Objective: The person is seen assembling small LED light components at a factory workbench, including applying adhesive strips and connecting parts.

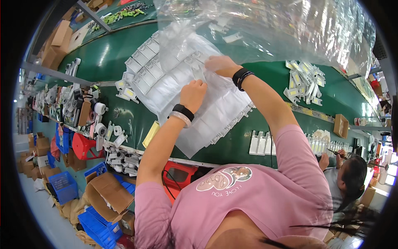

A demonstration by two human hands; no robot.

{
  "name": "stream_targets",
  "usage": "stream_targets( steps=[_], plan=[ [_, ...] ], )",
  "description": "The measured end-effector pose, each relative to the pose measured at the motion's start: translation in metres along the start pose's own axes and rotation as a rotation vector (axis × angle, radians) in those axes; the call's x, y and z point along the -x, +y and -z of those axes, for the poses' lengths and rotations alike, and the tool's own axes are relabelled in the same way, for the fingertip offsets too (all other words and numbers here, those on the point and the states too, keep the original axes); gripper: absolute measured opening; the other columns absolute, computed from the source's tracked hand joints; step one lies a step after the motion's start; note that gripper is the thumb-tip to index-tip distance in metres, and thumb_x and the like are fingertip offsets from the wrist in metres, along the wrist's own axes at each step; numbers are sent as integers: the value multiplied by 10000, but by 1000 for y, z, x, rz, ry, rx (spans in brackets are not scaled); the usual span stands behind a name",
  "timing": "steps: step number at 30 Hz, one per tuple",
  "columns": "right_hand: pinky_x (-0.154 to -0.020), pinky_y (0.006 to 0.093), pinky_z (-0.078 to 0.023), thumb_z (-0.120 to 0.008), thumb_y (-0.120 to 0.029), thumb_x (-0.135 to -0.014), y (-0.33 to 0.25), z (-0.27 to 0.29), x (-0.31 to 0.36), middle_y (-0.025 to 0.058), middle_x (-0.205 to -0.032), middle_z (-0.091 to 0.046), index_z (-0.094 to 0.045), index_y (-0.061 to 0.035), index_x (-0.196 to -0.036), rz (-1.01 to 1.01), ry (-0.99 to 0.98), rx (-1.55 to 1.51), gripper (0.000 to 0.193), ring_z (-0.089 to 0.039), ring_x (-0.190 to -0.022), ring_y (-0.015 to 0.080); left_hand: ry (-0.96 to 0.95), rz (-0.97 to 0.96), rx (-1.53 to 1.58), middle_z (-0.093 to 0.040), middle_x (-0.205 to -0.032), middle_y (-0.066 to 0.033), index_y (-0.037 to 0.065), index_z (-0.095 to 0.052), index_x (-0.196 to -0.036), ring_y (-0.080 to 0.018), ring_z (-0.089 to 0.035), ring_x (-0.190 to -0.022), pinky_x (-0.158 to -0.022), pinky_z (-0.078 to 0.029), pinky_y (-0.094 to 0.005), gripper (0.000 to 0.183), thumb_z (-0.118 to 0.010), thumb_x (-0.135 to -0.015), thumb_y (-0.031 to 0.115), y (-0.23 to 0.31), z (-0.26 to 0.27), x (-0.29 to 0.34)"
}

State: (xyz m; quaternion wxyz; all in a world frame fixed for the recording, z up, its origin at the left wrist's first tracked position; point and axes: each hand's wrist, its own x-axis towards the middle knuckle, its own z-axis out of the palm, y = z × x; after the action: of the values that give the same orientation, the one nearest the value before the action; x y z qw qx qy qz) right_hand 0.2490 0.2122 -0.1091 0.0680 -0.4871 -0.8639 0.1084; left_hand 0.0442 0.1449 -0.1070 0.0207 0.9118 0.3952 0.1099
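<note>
In the head view, the left hand (194, 94) is curled, its fingers drawn in close together at the lower end of a narrow, translucent whitish piece (198, 73); whether they grip it cannot be told. The right hand (222, 66) reaches in from the other side, just beside the upper end of that piece; its fingertips are hard to make out, so its hold cannot be told either. Both hands are over a whitish, translucent plastic sheet (207, 114), spread at a slant across the green counter (232, 154). White, rectangular plastic casings (146, 79) lie in rows along its upper left part, and more edges show along its lower right side. A large, clear plastic bag (298, 31) hangs across the top. To the right, white casings with yellow panels (304, 83) lie heaped, with a small, open brown cardboard box (341, 126) farther right. Nearer the person stand white, upright plastic pieces (261, 143). At lower right, a co-worker (350, 178) sits at the counter.
</note>
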Motion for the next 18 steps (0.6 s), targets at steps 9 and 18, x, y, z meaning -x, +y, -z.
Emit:
stream_targets(
  steps=[9, 18],
  plan=[
    [-682, 403, -514, -537, -84, -852, -7, 2, 43, 110, -895, -623, -591, -88, -864, 27, 174, 129, 56, -643, -828, 299, 201, 21, 498, -579, -795, -109, 68, -607, -889, -318, -588, -682, -591, -473, -387, 92, -655, -811, 61, 62, 79, 63],
    [-570, 243, -493, -635, -51, -879, -139, 16, 261, 66, -825, -621, -663, -3, -975, -603, 383, -1047, 111, -623, -644, 115, -233, -254, 821, -541, -816, -93, 72, -584, -888, -289, -586, -744, -611, -491, -380, 122, -621, -773, 77, 137, 21, 160]
  ],
)
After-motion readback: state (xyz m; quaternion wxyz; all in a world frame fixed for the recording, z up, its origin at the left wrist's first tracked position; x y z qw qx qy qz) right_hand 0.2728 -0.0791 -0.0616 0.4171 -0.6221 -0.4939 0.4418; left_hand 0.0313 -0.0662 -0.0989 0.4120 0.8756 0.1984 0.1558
